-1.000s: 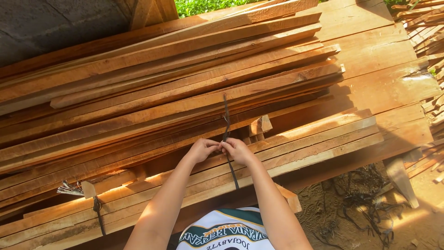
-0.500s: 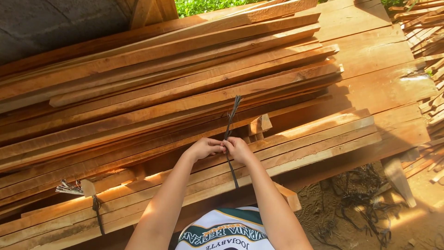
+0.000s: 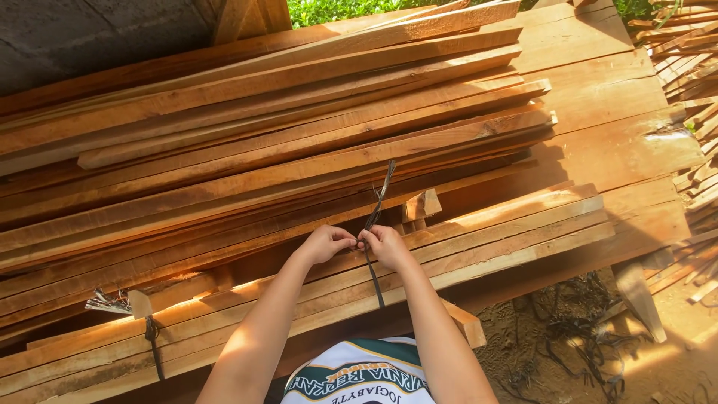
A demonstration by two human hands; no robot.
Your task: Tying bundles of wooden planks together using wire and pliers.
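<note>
My left hand (image 3: 324,245) and my right hand (image 3: 387,246) meet knuckle to knuckle over a bundle of thin wooden slats (image 3: 464,239). Both pinch a dark plastic strap (image 3: 381,193) that wraps around the bundle. One end of the strap sticks up past my fingers and leans to the right. The other part runs down over the front edge of the slats below my right hand. Behind the bundle lies a tall pile of long planks (image 3: 284,120).
A second dark tie (image 3: 152,338) binds the slats at the lower left, next to a small wood block (image 3: 139,303). Wide boards (image 3: 621,127) lie at the right. Loose dark straps (image 3: 583,337) litter the dirt ground. More slats (image 3: 692,67) are stacked at the far right.
The strap's free end, straight up a second ago, has swung to lean right. My hands have stayed together at the same spot.
</note>
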